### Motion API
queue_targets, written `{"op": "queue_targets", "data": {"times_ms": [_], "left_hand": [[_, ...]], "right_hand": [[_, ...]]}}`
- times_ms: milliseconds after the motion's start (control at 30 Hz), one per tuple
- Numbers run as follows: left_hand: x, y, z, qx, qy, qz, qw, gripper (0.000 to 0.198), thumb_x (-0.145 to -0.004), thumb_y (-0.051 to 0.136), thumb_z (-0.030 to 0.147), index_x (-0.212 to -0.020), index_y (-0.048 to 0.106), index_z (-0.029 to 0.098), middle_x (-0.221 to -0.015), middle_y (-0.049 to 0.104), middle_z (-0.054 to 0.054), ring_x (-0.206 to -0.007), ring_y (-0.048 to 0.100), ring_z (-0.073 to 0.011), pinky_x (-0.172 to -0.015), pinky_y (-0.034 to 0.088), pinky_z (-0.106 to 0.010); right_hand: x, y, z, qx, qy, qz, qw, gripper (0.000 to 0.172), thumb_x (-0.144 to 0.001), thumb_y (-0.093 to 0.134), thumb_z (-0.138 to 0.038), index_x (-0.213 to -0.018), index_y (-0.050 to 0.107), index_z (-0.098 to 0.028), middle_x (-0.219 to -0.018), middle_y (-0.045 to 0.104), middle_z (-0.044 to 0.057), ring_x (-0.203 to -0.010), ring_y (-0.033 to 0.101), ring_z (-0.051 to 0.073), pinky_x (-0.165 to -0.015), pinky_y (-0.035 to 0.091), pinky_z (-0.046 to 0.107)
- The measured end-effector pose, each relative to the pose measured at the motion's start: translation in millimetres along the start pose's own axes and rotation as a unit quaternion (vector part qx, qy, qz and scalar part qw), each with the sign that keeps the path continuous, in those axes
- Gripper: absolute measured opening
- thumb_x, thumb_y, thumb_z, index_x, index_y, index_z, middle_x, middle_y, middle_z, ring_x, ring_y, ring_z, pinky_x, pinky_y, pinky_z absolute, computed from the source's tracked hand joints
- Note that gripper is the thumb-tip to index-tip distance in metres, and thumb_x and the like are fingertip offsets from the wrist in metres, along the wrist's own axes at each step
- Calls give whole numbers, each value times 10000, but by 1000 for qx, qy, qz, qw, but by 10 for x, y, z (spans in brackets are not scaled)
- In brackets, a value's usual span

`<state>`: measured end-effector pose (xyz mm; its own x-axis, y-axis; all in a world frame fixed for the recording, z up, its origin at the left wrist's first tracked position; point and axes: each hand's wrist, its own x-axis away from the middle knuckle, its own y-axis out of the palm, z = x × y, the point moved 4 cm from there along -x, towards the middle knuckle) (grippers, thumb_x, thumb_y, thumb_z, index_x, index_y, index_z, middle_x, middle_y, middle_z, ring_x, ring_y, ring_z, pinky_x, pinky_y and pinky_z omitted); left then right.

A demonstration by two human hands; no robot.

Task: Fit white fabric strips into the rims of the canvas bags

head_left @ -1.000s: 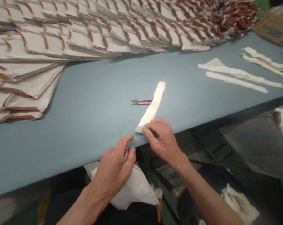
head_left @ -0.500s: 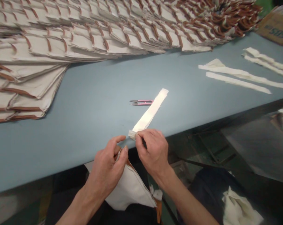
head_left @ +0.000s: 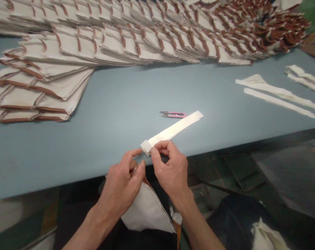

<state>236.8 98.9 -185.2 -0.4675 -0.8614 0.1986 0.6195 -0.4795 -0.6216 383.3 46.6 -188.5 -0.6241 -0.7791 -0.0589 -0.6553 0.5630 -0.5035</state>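
My left hand (head_left: 123, 180) is closed on the upper corner of a white fabric piece with brown edging (head_left: 147, 211), which hangs down over my lap. Its index finger reaches out toward the near end of a stack of white fabric strips (head_left: 177, 129). My right hand (head_left: 171, 168) pinches that folded end between thumb and fingers at the table's front edge. The strips slant up to the right across the table. Pink-handled thread snips (head_left: 172, 114) lie just behind them, blades pointing left.
Long overlapping rows of white fabric pieces with brown edging (head_left: 115, 47) cover the back of the blue table (head_left: 121, 93). More pieces (head_left: 42, 93) fan out at left. Loose white strips (head_left: 280, 93) lie at right, near a cardboard box (head_left: 314, 43). A crumpled cloth (head_left: 268, 236) sits at lower right.
The view has shifted, so table items appear further right. The strip stack has swung to a flatter slant, and its folded end stands out more beside my right fingers. Both hands keep their hold.
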Motion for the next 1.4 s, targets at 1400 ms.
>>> {"op": "queue_targets", "data": {"times_ms": [1400], "left_hand": [[-2, 75, 109, -232, 26, -111, 966, 292, -1070, 466, 324, -1307, 613, 237, -898, 825, -35, -852, 810, -324, -652, 534, -346]], "right_hand": [[-121, -61, -132, 99, -81, -176, 976, 206, -967, 534, -227, -931, 734, -196, -986, 777, 82, -960, 700, 256, -868, 498, 377]]}}
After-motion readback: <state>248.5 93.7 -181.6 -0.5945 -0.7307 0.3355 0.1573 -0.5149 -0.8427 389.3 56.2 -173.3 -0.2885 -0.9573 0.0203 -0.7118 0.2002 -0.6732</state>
